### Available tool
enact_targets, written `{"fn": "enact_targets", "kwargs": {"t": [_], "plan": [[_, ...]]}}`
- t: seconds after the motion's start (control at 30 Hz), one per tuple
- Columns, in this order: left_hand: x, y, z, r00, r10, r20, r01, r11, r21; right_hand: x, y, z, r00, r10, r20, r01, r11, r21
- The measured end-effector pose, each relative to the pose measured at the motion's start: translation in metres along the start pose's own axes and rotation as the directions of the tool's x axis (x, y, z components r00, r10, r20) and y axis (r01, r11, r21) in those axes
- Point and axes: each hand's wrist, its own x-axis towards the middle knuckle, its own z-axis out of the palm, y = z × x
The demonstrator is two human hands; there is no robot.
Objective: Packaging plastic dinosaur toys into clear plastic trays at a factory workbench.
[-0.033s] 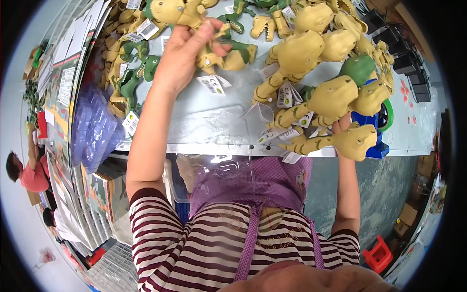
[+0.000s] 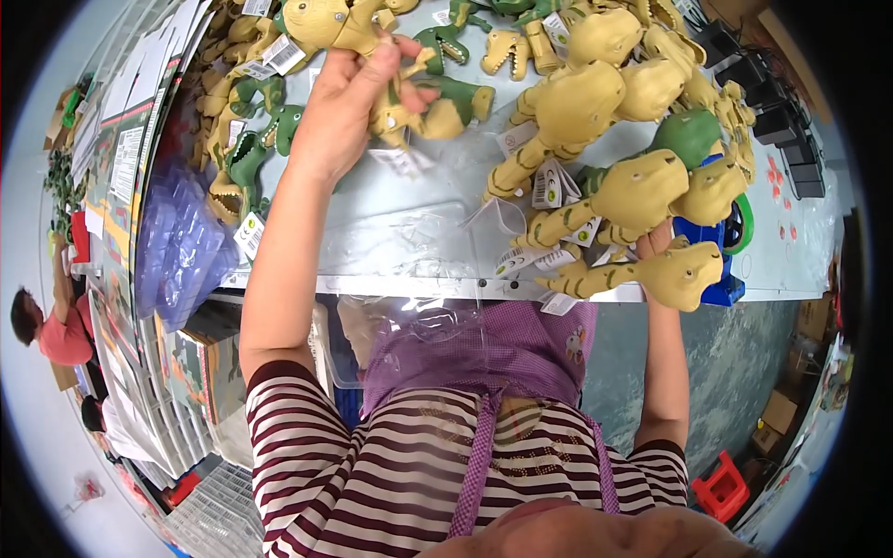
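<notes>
My left hand (image 2: 346, 110) is closed around a yellow toy dinosaur (image 2: 316, 22), its head up and its legs hanging below my fingers. A white paper tag under this toy is smeared by motion. Green toy dinosaurs (image 2: 246, 158) with open jaws lie just left of my left wrist. At the table's front right, my right hand (image 2: 656, 240) is mostly hidden among tagged yellow toy dinosaurs (image 2: 637, 191) with striped bodies. Its fingers do not show. A green-headed toy (image 2: 686, 135) sits among them, and one yellow dinosaur (image 2: 684, 276) overhangs the front edge near my right wrist.
A clear plastic tray (image 2: 409, 321) sticks out over the table's front edge (image 2: 391, 286). Nested clear blisters (image 2: 181, 246) and stacked printed cards (image 2: 126, 167) stand at the left. A blue object with a green ring (image 2: 739, 223) is at the right, before black boxes (image 2: 777, 121).
The held dinosaur and its tag have shifted slightly left and blurred. The yellow dinosaurs by my right hand have moved very slightly.
</notes>
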Motion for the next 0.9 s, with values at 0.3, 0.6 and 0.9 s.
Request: {"fn": "enact_targets", "kwargs": {"t": [0.3,0.6,0.9], "plan": [[-0.011,-0.020,0.000,0.980,-0.176,0.097,0.157,0.973,0.171,-0.011,0.027,0.015,1.000,-0.002,-0.027,0.004,0.998,0.070],[-0.012,-0.029,0.018,0.981,-0.147,0.127,0.142,0.989,0.051,-0.022,0.062,0.029,0.997,0.028,-0.078,-0.008,0.971,0.240],[-0.007,-0.050,0.036,0.997,-0.075,0.017,0.071,0.984,0.164,-0.010,0.046,0.019,0.994,-0.103,-0.043,0.108,0.984,0.143]]}}
